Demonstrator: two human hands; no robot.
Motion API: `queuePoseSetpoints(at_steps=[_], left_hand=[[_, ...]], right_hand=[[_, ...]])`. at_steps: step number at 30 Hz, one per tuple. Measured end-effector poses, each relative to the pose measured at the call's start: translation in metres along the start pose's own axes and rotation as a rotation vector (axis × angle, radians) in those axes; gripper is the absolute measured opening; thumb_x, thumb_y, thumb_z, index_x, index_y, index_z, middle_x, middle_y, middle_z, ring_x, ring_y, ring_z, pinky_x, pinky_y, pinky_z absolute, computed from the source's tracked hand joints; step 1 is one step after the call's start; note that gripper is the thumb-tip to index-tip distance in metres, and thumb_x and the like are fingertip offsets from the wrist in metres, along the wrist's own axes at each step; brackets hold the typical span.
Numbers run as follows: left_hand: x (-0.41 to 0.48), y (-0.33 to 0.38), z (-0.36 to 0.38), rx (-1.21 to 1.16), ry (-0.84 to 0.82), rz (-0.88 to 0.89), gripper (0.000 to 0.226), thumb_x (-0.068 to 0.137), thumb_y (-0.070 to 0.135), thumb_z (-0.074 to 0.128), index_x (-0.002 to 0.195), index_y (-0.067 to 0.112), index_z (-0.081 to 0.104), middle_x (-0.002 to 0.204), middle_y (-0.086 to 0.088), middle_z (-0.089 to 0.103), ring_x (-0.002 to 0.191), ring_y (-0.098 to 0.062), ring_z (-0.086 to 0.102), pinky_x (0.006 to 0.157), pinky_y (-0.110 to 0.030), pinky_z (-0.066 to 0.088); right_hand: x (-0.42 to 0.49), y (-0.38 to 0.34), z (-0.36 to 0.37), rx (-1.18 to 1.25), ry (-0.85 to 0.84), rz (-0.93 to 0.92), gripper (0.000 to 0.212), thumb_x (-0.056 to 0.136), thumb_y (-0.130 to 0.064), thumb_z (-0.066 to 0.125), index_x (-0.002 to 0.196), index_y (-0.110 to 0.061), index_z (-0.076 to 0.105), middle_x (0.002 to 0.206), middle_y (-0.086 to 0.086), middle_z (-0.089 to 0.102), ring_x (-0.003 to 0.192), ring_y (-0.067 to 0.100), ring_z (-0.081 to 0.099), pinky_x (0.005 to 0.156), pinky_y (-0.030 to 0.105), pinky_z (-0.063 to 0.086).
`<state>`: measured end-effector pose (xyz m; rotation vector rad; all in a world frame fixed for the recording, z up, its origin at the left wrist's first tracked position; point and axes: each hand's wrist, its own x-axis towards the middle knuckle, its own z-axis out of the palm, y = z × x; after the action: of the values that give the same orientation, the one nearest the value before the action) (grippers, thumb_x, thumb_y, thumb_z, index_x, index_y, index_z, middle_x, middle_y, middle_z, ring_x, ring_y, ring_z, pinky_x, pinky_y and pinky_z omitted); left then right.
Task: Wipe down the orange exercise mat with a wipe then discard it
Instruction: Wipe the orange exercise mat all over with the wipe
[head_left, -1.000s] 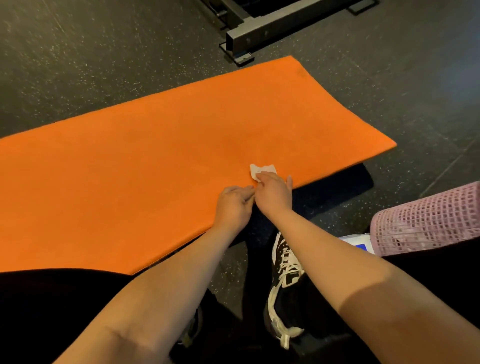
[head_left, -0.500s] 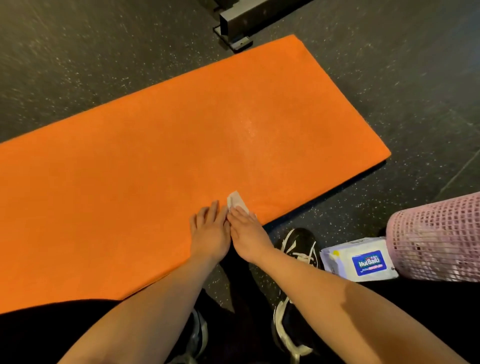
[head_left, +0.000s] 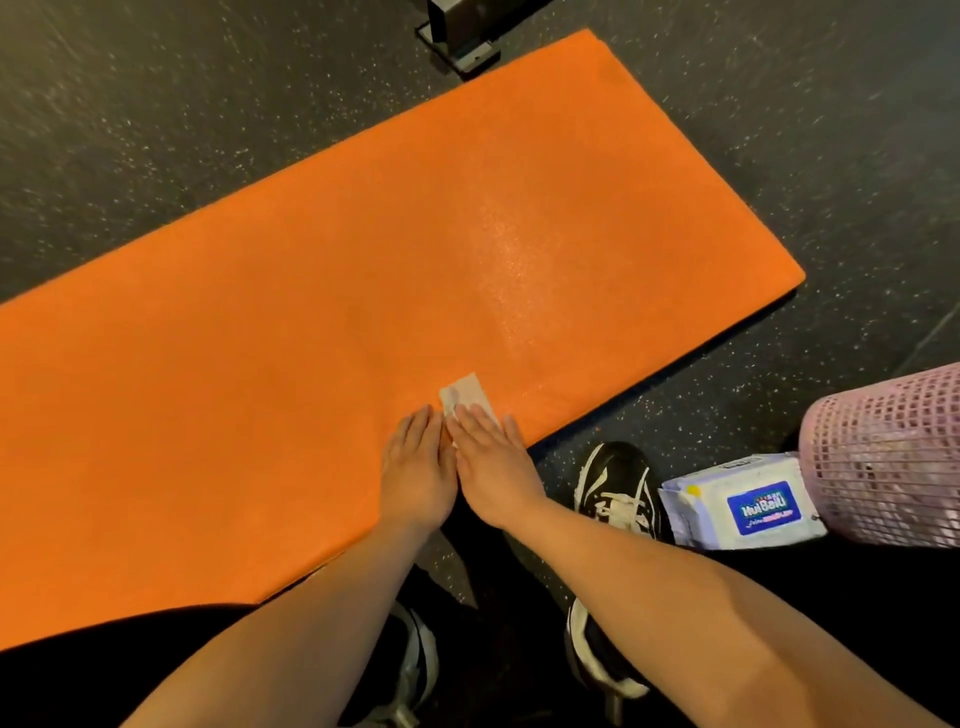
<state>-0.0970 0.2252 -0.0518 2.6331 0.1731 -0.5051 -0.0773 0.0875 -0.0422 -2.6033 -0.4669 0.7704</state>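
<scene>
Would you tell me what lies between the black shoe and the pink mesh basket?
A white wipes pack with a blue label lies there, as the head view shows.

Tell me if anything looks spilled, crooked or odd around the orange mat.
Nothing is spilled or damaged. The orange mat has a glistening streak right of centre, probably dampness from the wipe under the flat right hand. The pink mesh basket seems tipped sideways, though the lens may distort.
</scene>
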Motion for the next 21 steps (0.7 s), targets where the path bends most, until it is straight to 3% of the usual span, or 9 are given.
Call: queuePoseSetpoints(at_steps=[3,8,10,13,16,18,21], left_hand=[[-0.017,-0.007,0.0,0.093,0.054,-0.019,0.051,0.106,0.043,0.032,0.154,0.027,0.038,0.164,0.0,0.026,0.149,-0.031,0.019,0.121,-0.05,0.016],[-0.026,-0.001,-0.007,0.099,-0.007,-0.073,0.054,0.105,0.048,0.031,0.157,0.035,0.026,0.168,0.006,0.011,0.151,-0.025,0.005,0.123,-0.048,0.006],[-0.028,-0.002,-0.008,0.088,-0.046,-0.067,0.058,0.103,0.052,0.032,0.158,0.037,0.021,0.168,0.01,0.005,0.153,-0.021,-0.001,0.124,-0.047,0.001],[-0.032,-0.009,-0.007,0.075,-0.091,-0.034,0.065,0.101,0.052,0.038,0.16,0.036,0.015,0.167,0.012,-0.002,0.154,-0.016,-0.008,0.124,-0.042,-0.006],[-0.036,-0.016,-0.006,0.088,-0.11,0.008,0.068,0.102,0.045,0.044,0.16,0.034,0.012,0.168,0.008,-0.003,0.154,-0.016,-0.01,0.125,-0.042,-0.004],[-0.037,-0.019,-0.008,0.095,-0.114,0.011,0.064,0.103,0.048,0.044,0.16,0.035,0.016,0.168,0.01,0.0,0.154,-0.015,-0.008,0.125,-0.041,-0.001],[-0.036,-0.018,-0.014,0.063,-0.103,0.002,0.059,0.104,0.047,0.045,0.158,0.036,0.024,0.167,0.011,0.008,0.155,-0.015,0.0,0.124,-0.041,0.004]], right_hand=[[0.001,0.014,-0.004,-0.064,0.006,-0.045,0.054,0.11,-0.036,0.016,0.163,-0.029,0.006,0.169,-0.011,-0.002,0.155,0.01,-0.01,0.124,0.053,-0.008],[0.012,0.036,-0.014,0.036,0.12,0.306,0.057,0.11,-0.036,0.015,0.163,-0.025,-0.003,0.169,-0.007,-0.011,0.155,0.015,-0.015,0.124,0.055,-0.008],[0.005,0.022,-0.009,0.069,0.114,0.272,0.057,0.11,-0.037,0.015,0.163,-0.024,-0.001,0.169,-0.006,-0.01,0.155,0.016,-0.015,0.124,0.053,-0.008],[-0.015,-0.004,0.007,0.034,0.057,0.037,0.054,0.11,-0.036,0.016,0.163,-0.024,0.01,0.17,-0.006,-0.001,0.155,0.013,-0.011,0.125,0.048,-0.01],[-0.021,0.002,0.012,-0.019,-0.018,-0.096,0.055,0.11,-0.038,0.015,0.163,-0.025,0.009,0.17,-0.008,-0.003,0.155,0.01,-0.012,0.125,0.051,-0.008],[-0.016,0.017,0.005,-0.081,-0.026,-0.075,0.056,0.109,-0.044,0.014,0.162,-0.031,0.007,0.169,-0.01,-0.005,0.155,0.013,-0.012,0.124,0.054,-0.009],[-0.006,0.031,-0.01,-0.004,0.0,0.153,0.056,0.109,-0.042,0.016,0.163,-0.031,0.005,0.17,-0.008,-0.009,0.155,0.015,-0.015,0.124,0.053,-0.009]])
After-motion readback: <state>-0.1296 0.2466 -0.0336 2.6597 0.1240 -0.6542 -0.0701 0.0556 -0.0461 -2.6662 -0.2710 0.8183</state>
